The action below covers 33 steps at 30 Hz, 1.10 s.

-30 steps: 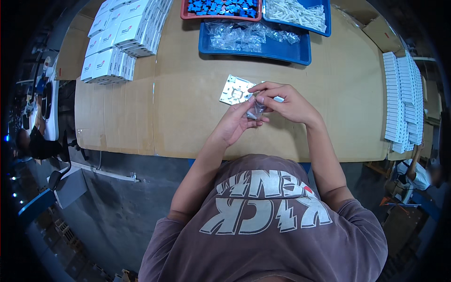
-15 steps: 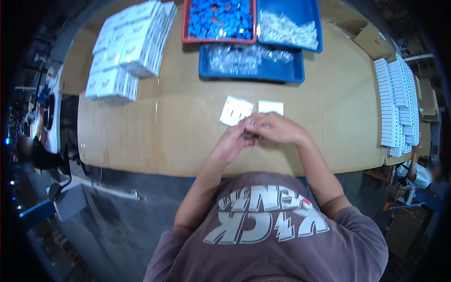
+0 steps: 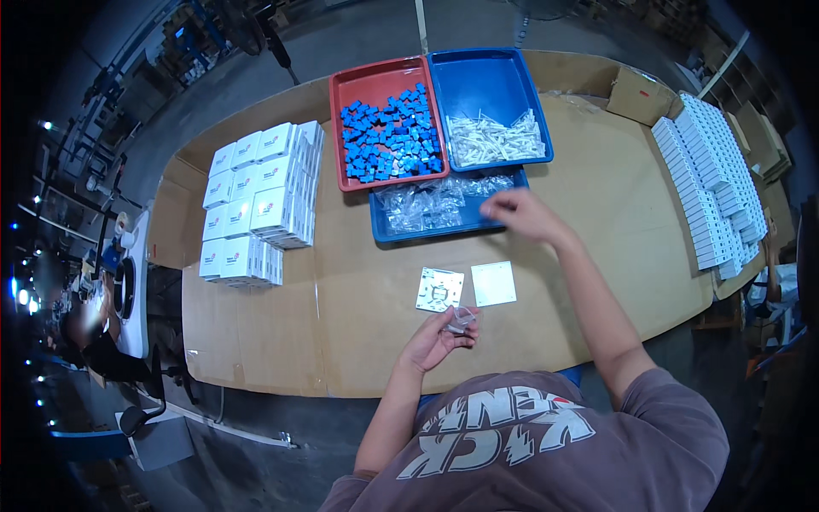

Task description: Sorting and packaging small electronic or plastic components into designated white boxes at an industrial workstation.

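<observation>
My left hand [image 3: 433,343] is low over the near middle of the table, palm up, its fingers curled around a small clear plastic bag [image 3: 461,321]. Just beyond it lies a square white plate with cut-outs [image 3: 439,288], and to that plate's right a plain white square plate [image 3: 494,283]. My right hand [image 3: 525,216] is raised by the right end of the near blue tray [image 3: 401,236], its fingers bent and blurred by motion. Whether anything is between them I cannot make out. Crinkled clear plastic bags [image 3: 422,205] fill that tray.
Behind stand a red tray [image 3: 375,75] of small blue parts [image 3: 392,132] and another blue tray [image 3: 478,77] of slim white pieces [image 3: 495,138]. White boxes [image 3: 256,205] are stacked at left, more white boxes [image 3: 712,188] at right. Cardboard [image 3: 563,341] covers the table.
My hands, together half a second ago, have come apart. The right has gone forward toward the trays; the left stays near with the clear bag. The view has tilted up, showing more of the trays.
</observation>
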### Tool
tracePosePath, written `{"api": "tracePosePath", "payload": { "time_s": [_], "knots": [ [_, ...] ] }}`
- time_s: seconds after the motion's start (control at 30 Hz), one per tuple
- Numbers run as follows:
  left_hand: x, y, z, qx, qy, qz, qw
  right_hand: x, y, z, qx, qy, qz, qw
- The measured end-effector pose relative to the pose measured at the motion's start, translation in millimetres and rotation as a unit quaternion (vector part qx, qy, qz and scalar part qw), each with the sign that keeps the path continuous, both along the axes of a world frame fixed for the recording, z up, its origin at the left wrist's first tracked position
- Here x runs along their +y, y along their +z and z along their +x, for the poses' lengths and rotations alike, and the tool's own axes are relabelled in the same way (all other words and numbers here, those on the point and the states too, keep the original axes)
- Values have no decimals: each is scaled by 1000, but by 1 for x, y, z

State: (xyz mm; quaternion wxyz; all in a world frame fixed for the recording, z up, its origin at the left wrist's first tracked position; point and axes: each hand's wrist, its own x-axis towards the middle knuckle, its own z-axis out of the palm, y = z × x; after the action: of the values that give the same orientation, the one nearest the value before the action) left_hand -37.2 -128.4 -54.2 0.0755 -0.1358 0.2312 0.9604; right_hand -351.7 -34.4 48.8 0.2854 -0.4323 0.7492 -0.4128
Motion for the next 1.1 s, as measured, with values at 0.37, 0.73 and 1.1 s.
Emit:
{"api": "tracePosePath", "payload": {
  "time_s": [0.37,0.73,1.1],
  "knots": [
    [-4,-4,-6,37,-25,-4,999,-64,7,-140,404,-172,35,898],
    [-5,-4,-9,41,-44,-10,998,-76,2,-155,352,-177,23,919],
    [-6,-26,-8,23,-23,49,998,-42,47,-98,-246,-157,-258,921]
  ]
}}
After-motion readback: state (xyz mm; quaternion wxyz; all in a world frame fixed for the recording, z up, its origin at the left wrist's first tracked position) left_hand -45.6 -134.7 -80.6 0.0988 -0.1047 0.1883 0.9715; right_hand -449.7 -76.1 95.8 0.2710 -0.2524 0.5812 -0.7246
